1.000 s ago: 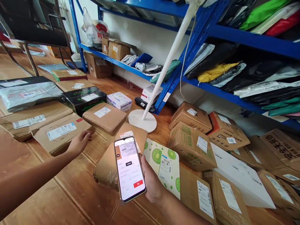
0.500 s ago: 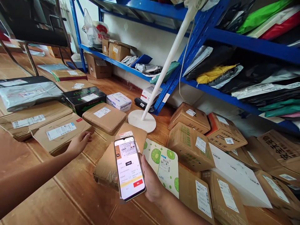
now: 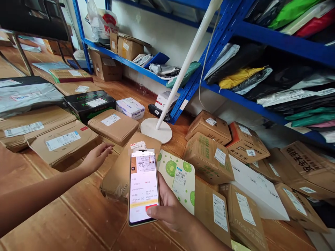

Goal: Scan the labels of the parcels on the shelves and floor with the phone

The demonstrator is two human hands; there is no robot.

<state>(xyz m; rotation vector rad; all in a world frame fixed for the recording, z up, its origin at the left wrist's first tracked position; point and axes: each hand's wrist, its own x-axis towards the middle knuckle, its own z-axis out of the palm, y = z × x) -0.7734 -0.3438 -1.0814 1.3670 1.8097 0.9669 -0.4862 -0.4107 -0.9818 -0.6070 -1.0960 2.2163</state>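
Gripping the phone (image 3: 142, 186), my right hand (image 3: 170, 205) has brought its thumb onscreen — an entry, I judge; left hand (image 3: 96, 158), leftward, loosely spread.

What looks like a parcel storeroom around you, labelled cardboard boxes (image 3: 117, 129) spread across the wooden floor (image 3: 86, 223) before you, blue metal shelving (image 3: 277, 41) ahead and to your right, its shelves loaded with plastic mailing bags (image 3: 237, 78)

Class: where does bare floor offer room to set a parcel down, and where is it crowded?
Bare wooden floor shows between the left forearm and the phone, and between the Deeyeo box and blue shelf. Right of the green-patterned parcel it is crowded: cartons sit close together.
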